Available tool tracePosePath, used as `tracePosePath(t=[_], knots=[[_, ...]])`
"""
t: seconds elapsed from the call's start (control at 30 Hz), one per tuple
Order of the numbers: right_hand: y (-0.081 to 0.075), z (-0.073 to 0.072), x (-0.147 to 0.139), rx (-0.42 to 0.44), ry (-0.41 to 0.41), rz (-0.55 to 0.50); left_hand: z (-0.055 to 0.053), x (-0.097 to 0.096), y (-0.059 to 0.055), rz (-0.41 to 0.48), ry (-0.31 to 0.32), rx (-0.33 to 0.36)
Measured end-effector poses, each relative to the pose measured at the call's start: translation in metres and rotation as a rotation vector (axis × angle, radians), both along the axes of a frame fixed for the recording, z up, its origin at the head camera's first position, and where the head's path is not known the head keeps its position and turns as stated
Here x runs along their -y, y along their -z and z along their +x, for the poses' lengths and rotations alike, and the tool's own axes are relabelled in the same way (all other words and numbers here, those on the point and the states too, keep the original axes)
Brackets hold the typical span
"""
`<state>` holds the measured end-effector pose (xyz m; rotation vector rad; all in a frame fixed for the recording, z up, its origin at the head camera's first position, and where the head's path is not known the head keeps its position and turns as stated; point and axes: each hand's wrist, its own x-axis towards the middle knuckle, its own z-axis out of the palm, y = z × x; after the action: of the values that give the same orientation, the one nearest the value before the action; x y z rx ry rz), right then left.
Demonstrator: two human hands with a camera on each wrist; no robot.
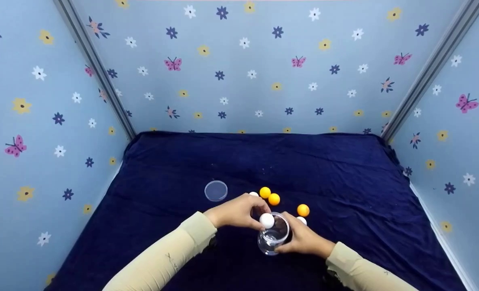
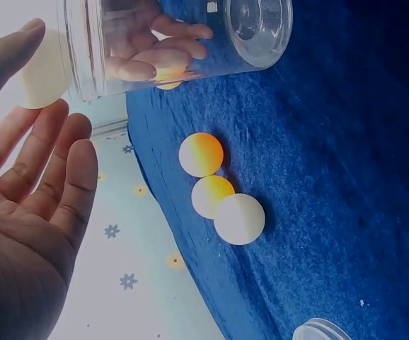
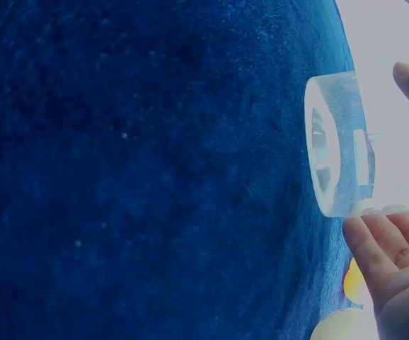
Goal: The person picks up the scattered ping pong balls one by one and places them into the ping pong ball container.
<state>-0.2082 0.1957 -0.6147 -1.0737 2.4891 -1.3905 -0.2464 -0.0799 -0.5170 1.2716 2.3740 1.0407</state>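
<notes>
A clear plastic jar (image 1: pixel 269 242) stands on the dark blue cloth, its open mouth tilted up toward the head camera. My right hand (image 1: pixel 306 238) grips the jar from its right side, thumb in front and fingers behind. Between thumb and fingertips my left hand (image 1: pixel 239 212) pinches a white ball (image 1: pixel 266 220) right at the jar's rim. In the left wrist view this white ball (image 2: pixel 45 71) overlaps the mouth of the jar (image 2: pixel 183 42). The jar's inside shows no ball.
Behind the hands lie two orange balls (image 1: pixel 274 199) and a partly hidden white ball (image 1: pixel 254 194). Another orange ball (image 1: pixel 303 210) and a white ball (image 1: pixel 302 220) sit beyond the right hand. A clear round lid (image 1: pixel 216 190) lies to the left on the blue cloth (image 1: pixel 174 161).
</notes>
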Motion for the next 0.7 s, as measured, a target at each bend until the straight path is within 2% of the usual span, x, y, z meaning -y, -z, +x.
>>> tracePosePath(t=[0.27,0.7], knots=[[0.0030,0.0007,-0.0012,0.002,0.007,0.006,0.0011,-0.0020,0.0022,0.015,0.017,0.012],[0.0018,-0.0007,-0.0046,-0.007,0.005,0.020,-0.0015,-0.0052,0.0022,-0.054,-0.009,-0.084]])
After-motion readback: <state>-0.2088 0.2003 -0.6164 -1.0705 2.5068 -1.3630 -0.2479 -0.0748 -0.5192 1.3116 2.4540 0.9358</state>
